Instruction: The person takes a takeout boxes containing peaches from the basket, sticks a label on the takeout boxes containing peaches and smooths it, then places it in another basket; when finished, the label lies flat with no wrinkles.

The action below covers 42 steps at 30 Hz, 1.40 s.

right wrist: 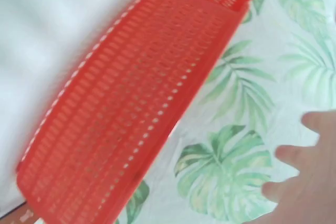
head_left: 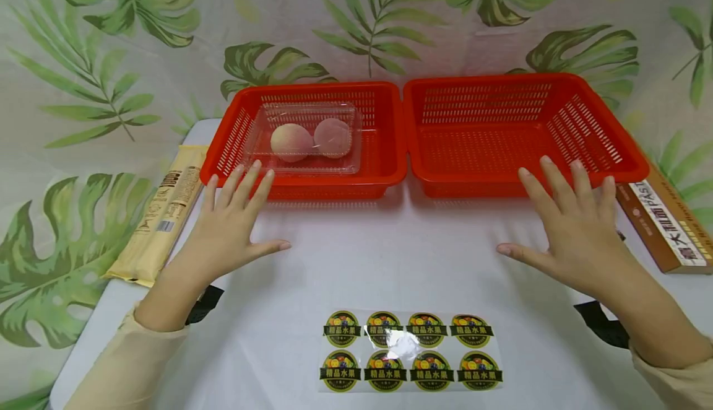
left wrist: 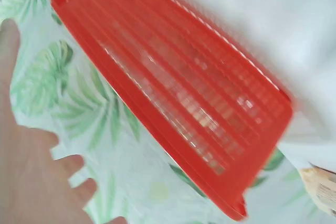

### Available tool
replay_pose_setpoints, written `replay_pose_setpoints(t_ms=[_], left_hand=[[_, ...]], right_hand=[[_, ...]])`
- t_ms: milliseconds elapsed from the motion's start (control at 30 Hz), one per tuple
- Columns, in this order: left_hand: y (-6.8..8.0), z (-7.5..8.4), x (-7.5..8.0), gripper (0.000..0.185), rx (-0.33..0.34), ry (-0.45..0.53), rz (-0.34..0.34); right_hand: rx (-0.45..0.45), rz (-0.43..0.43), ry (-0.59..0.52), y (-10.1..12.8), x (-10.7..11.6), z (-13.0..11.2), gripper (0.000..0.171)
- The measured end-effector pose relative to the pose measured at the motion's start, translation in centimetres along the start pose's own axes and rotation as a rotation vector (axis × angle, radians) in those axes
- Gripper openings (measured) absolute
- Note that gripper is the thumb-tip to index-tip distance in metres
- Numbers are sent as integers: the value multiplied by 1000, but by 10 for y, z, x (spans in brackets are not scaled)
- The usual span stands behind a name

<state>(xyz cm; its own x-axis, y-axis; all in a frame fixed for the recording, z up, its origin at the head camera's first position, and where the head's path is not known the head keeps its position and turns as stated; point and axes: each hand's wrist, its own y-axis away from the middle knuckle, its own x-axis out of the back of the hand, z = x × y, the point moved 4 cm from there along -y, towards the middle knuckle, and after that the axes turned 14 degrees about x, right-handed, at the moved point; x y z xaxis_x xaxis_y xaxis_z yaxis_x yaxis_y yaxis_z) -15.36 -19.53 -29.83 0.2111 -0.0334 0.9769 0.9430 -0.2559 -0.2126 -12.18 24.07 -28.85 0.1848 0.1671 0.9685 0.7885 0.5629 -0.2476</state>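
Note:
My left hand (head_left: 225, 233) is spread in front of the left red basket (head_left: 312, 181), fingertips by its front rim. Inside that basket sits a clear plastic box (head_left: 303, 113) with two pale pink peaches, one (head_left: 291, 142) left of the other (head_left: 333, 137). My right hand (head_left: 579, 236), fingers straight and apart, hovers before the right red basket (head_left: 473, 150), which has nothing in it. Neither hand holds anything. Between them, nearer me, lies a sheet of round fruit stickers (head_left: 412, 342). Both wrist views show a basket's perforated side, blurred in the left wrist view.
A yellowish packet (head_left: 167, 212) lies along the white table's left edge. At the right, a brown box marked PASTA (head_left: 668, 230) lies partly behind the basket. Leaf-patterned cloth (head_left: 373, 26) hangs behind the baskets. Black straps (head_left: 603, 324) show at the wrists.

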Motion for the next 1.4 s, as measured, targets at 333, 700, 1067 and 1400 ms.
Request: replay_pose_setpoints(t_ms=[333,700,1067,1400], left_hand=[[-17,-53,3,87,179,314,258],[-33,-107,-39,78,607,1125,1],[-36,-106,-60,67,563,1728,-54],[-37,-106,-69,60,577,1869,-41]], right_hand=[[169,467,-299,-45,25,-18,94],[104,571,-779,-106,37,-50,73],[45,471,-1068,-157,3,-62,71],[-84,354,-1225,-195,-36,-73,70]])
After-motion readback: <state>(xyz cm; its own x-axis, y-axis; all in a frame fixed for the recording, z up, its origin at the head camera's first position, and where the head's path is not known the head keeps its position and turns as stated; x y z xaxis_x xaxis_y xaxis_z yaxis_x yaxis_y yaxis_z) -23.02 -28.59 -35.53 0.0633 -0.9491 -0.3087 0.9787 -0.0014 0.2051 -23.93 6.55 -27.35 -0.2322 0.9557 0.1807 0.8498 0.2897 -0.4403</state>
